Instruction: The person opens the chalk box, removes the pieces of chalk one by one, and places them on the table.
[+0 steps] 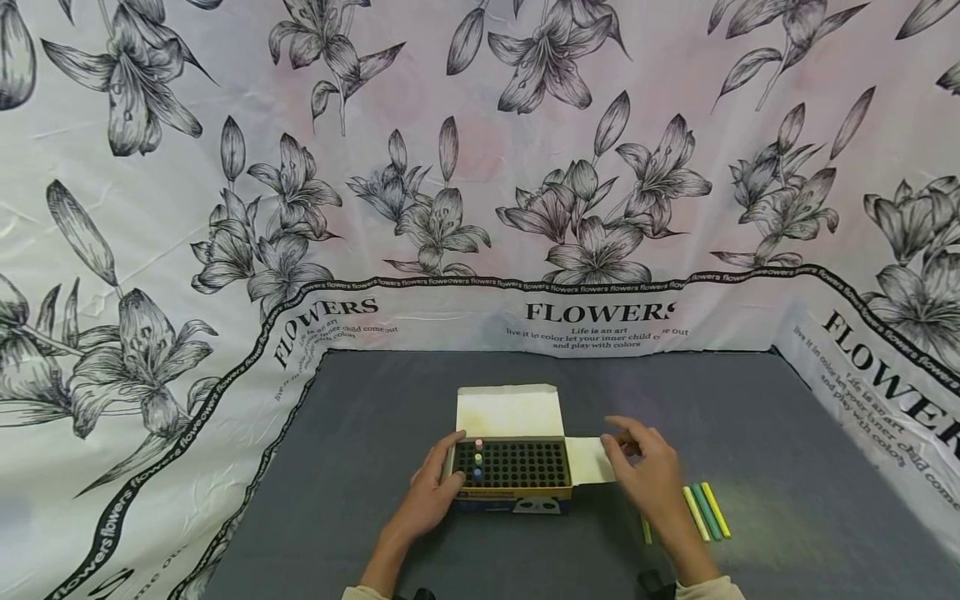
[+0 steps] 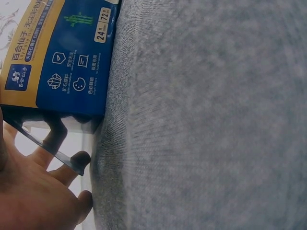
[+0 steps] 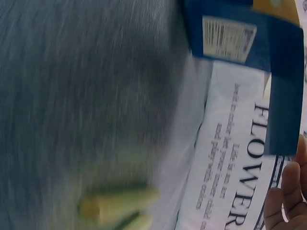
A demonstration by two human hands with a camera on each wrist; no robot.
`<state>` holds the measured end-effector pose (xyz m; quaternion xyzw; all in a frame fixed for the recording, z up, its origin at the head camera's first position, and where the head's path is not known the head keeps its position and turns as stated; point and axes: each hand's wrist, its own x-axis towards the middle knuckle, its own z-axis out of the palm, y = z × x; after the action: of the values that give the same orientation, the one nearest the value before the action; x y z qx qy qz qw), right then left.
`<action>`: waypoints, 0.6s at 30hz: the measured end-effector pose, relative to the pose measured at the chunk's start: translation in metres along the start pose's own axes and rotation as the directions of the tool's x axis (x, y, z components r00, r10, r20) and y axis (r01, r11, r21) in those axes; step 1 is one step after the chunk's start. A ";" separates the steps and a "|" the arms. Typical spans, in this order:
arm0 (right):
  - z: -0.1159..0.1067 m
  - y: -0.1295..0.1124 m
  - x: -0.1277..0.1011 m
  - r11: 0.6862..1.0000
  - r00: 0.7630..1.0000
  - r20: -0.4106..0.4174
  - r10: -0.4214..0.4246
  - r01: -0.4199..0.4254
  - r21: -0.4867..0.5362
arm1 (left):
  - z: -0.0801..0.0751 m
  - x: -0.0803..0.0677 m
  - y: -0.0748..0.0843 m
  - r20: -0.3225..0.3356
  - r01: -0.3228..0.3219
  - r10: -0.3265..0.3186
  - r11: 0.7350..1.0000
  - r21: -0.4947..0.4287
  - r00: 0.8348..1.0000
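Note:
A blue and yellow chalk box [image 1: 513, 493] lies on the dark table with its lid raised at the back and a white side flap [image 1: 588, 460] folded out to the right. Its black tray [image 1: 528, 462] has rows of holes; pink, yellow-green and blue chalks [image 1: 478, 459] stand in the left column. My left hand [image 1: 429, 497] grips the box's left end, thumb at the front edge and a finger at the back corner. Close by the flap's outer edge is my right hand [image 1: 651, 471], its fingers loosely bent; no chalk shows in it.
Yellow and green chalk sticks [image 1: 707, 511] lie side by side to the right of my right hand. Another yellow stick [image 1: 647, 531] is partly hidden by that hand. A white flower-printed sheet [image 1: 420, 317] surrounds the table [image 1: 360, 433] at the back and sides.

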<state>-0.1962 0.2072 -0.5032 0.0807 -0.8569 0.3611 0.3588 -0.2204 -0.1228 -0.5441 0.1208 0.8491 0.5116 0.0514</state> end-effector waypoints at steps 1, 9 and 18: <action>0.003 -0.003 -0.001 1.000 1.000 0.002 -0.003 0.003 0.006 | 0.000 0.000 0.000 0.001 -0.003 0.003 1.000 0.002 1.000; 0.025 -0.019 -0.001 0.998 0.999 0.012 -0.043 0.043 0.056 | 0.000 -0.001 0.001 0.007 -0.004 0.004 1.000 0.003 1.000; 0.041 -0.033 0.001 0.992 0.993 0.101 -0.067 0.055 0.117 | 0.000 0.000 0.000 0.001 -0.008 0.008 1.000 0.007 1.000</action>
<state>-0.2062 0.1555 -0.5038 0.1460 -0.8497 0.3935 0.3192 -0.2202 -0.1224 -0.5440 0.1245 0.8504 0.5089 0.0495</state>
